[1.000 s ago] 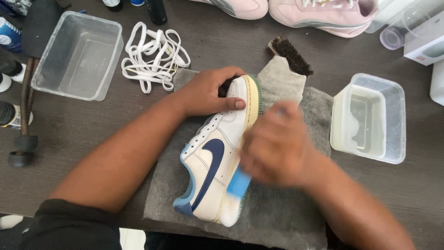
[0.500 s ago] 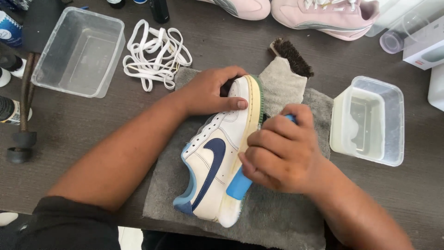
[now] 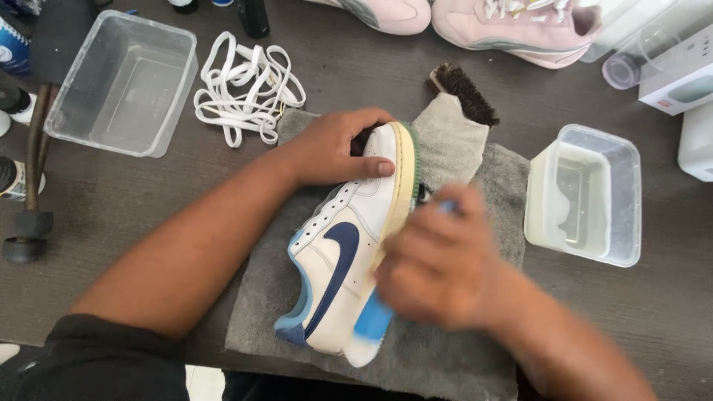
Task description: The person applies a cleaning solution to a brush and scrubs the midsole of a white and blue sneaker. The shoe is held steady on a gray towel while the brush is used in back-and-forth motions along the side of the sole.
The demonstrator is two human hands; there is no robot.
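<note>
A white sneaker [image 3: 345, 260] with a navy side mark, light blue heel and yellowed sole lies on its side on a grey towel [image 3: 438, 349]. My left hand [image 3: 334, 148] grips the sneaker's toe end, thumb pressed on the upper. My right hand [image 3: 438, 263], blurred by motion, is closed on a blue-handled brush [image 3: 371, 319] held against the sole edge near the heel. White bristles or foam show at the brush's lower tip.
A clear tub with water [image 3: 587, 194] stands to the right. An empty clear tub [image 3: 122, 85] and loose white laces [image 3: 249, 85] lie at the upper left. A dark bristle brush [image 3: 464, 93] rests behind the towel. Pink sneakers [image 3: 520, 22] sit at the far edge.
My right hand with the blue brush has slid back and forth along the sole, now slightly lower and blurred. My left hand and the sneaker have stayed in place.
</note>
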